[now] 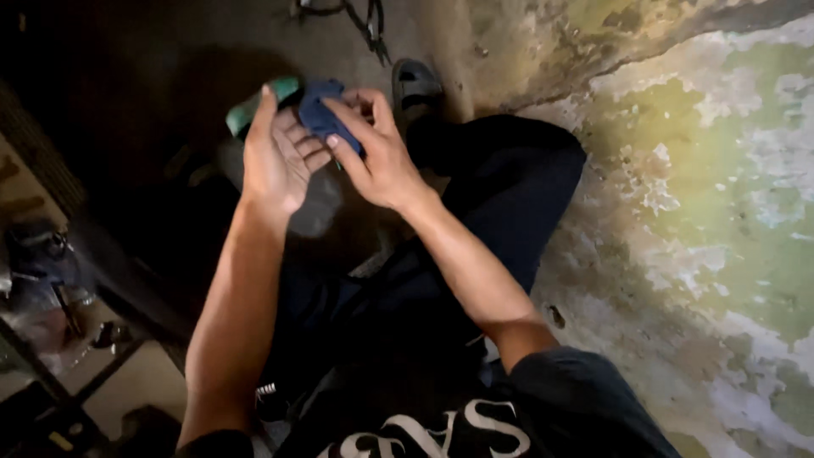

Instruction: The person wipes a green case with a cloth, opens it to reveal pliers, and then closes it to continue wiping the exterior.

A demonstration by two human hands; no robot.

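My left hand (278, 157) is raised palm-up and cups a small object with a green part (254, 103) that sticks out past my thumb. My right hand (378, 153) pinches a dark blue piece (326, 114) that lies across the fingers of my left hand. The two hands touch over my lap. I cannot tell whether the green and blue parts are one object or two. Below the hands are my legs in dark trousers (500, 195).
A sandalled foot (415, 85) rests on the dark floor beyond my hands. A peeling green and white wall (721, 195) fills the right side. Dark tools and clutter (51, 280) lie at the left. A black cable (369, 21) lies at the top.
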